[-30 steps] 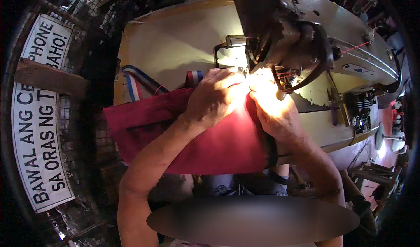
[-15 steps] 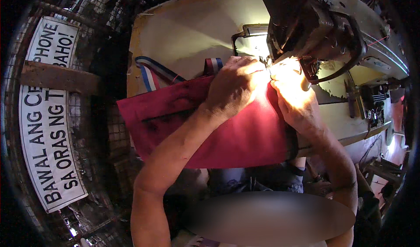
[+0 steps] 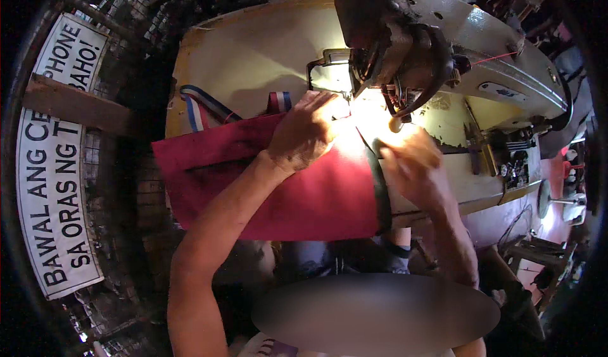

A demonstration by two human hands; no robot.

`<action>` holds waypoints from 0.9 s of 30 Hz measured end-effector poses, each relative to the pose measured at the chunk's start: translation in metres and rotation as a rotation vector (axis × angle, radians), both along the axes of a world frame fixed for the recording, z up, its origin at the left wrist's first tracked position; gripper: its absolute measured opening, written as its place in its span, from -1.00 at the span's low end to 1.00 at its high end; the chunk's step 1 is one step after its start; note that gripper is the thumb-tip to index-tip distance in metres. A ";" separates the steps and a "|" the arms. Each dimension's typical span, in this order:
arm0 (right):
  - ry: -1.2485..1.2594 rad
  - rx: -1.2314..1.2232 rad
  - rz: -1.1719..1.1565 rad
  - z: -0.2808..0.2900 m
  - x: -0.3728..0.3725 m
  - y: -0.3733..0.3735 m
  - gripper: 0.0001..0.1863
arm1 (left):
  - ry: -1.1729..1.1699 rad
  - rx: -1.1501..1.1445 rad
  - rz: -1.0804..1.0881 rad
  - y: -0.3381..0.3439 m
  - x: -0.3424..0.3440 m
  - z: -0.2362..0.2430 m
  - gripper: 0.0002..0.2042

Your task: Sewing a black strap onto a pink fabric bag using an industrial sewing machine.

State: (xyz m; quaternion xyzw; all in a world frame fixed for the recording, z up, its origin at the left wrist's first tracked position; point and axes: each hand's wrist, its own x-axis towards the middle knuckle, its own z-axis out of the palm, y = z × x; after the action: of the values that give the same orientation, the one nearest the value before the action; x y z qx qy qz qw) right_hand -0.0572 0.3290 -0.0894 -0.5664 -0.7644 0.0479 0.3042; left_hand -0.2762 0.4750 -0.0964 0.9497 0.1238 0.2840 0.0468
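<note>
A red fabric bag piece (image 3: pixel 297 205) with dark edging on its right side lies on the pale sewing table. Blue, white and red striped strap (image 3: pixel 194 113) comes out from its far edge. My left hand (image 3: pixel 304 132) rests on the fabric, fingers bent and closed at its far edge beside the lit needle area of the sewing machine (image 3: pixel 399 56). Just right of the dark edging, my right hand (image 3: pixel 415 164) hovers near the machine's round lower part, smeared by motion. Its fingers look partly curled, and whether they hold anything is unclear.
The sewing table (image 3: pixel 253 31) reaches out behind the fabric. A metal tool (image 3: pixel 484 148) and small dark parts lie at its right. Wire mesh with a white sign (image 3: pixel 57 199) stands at the left, crossed by a wooden bar (image 3: pixel 79 104).
My right hand has moved off the fabric by the needle, toward the right and nearer to me. My left hand stays on the fabric. The whole view has shifted a little.
</note>
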 end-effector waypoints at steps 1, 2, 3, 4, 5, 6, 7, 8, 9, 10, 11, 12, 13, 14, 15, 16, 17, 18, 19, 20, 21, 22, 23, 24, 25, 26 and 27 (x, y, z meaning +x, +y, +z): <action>0.004 0.125 -0.135 0.002 0.014 -0.016 -0.77 | 0.029 -0.008 0.003 0.000 0.000 -0.001 -0.68; -0.013 0.188 -0.258 0.006 0.034 -0.033 -0.74 | 0.016 -0.005 -0.002 0.000 0.000 -0.001 -0.68; -0.061 0.291 -0.435 0.007 0.054 -0.048 -0.73 | 0.016 -0.016 0.002 0.000 0.000 -0.002 -0.69; -0.124 0.352 -0.614 0.007 0.077 -0.061 -0.71 | 0.009 -0.033 0.005 0.000 0.000 -0.002 -0.69; -0.188 0.376 -0.736 0.005 0.098 -0.071 -0.66 | 0.010 -0.077 0.011 0.001 0.000 -0.003 -0.71; -0.266 0.447 -0.820 -0.002 0.115 -0.076 -0.61 | 0.007 -0.069 0.008 0.001 0.000 -0.002 -0.71; -0.253 0.399 -0.859 -0.012 0.126 -0.078 -0.61 | 0.006 -0.049 0.002 0.001 0.001 -0.002 -0.71; -0.255 0.374 -0.907 -0.022 0.134 -0.079 -0.57 | 0.007 -0.031 -0.006 0.001 0.001 -0.001 -0.72; -0.235 0.294 -0.991 -0.030 0.140 -0.080 -0.53 | 0.008 -0.033 -0.008 0.001 0.001 -0.001 -0.72; -0.256 0.349 -0.953 -0.036 0.142 -0.080 -0.53 | 0.017 -0.036 -0.005 0.001 0.001 0.000 -0.72; -0.226 0.366 -0.940 -0.041 0.142 -0.081 -0.50 | 0.028 -0.045 0.000 0.000 0.001 0.001 -0.73; -0.195 0.378 -0.931 -0.044 0.140 -0.082 -0.47 | 0.036 -0.054 0.000 0.000 0.001 0.001 -0.73; -0.192 0.371 -0.934 -0.045 0.138 -0.083 -0.47 | 0.014 -0.079 0.002 0.001 0.002 0.002 -0.76; -0.187 0.377 -0.950 -0.044 0.137 -0.083 -0.47 | -0.016 -0.103 0.011 0.002 0.002 0.003 -0.79; -0.202 0.362 -0.966 -0.043 0.136 -0.083 -0.47 | -0.011 -0.098 0.006 0.002 0.002 0.003 -0.79; -0.182 0.380 -0.964 -0.041 0.136 -0.083 -0.47 | -0.005 -0.081 0.003 0.003 0.002 0.003 -0.79; -0.207 0.375 -0.927 -0.040 0.135 -0.083 -0.47 | 0.003 -0.066 -0.001 0.003 0.002 0.002 -0.79; -0.231 0.369 -0.888 -0.039 0.135 -0.083 -0.47 | 0.006 -0.071 0.001 0.002 0.001 0.002 -0.79; -0.229 0.363 -0.885 -0.038 0.135 -0.083 -0.47 | 0.021 -0.089 0.007 0.002 0.001 0.001 -0.79; -0.225 0.377 -0.883 -0.038 0.134 -0.082 -0.48 | 0.027 -0.106 0.015 0.002 0.001 0.001 -0.79; -0.235 0.377 -0.875 -0.038 0.134 -0.082 -0.49 | 0.039 -0.108 0.015 0.002 0.001 0.000 -0.79; -0.219 0.387 -0.883 -0.039 0.133 -0.082 -0.49 | 0.032 -0.100 0.020 0.003 0.001 -0.001 -0.80; -0.210 0.373 -0.892 -0.039 0.133 -0.083 -0.50 | 0.027 -0.097 0.028 0.003 0.001 -0.002 -0.80; -0.213 0.365 -0.893 -0.039 0.132 -0.083 -0.50 | 0.029 -0.094 0.024 0.004 0.002 -0.003 -0.80; -0.200 0.363 -0.898 -0.040 0.133 -0.083 -0.50 | 0.013 -0.067 0.005 0.004 0.002 -0.003 -0.80; -0.214 0.375 -0.903 -0.040 0.133 -0.084 -0.52 | -0.002 -0.042 -0.008 0.005 0.002 -0.003 -0.81; -0.244 0.359 -0.913 -0.041 0.134 -0.084 -0.53 | 0.000 -0.041 -0.013 0.005 0.002 -0.003 -0.81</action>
State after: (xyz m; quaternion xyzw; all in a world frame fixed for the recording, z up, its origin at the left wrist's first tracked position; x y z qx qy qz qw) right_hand 0.0770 0.2447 -0.1302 -0.7831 -0.4650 -0.2888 0.2953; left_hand -0.2742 0.4801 -0.0994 0.9492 0.1235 0.2813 0.0681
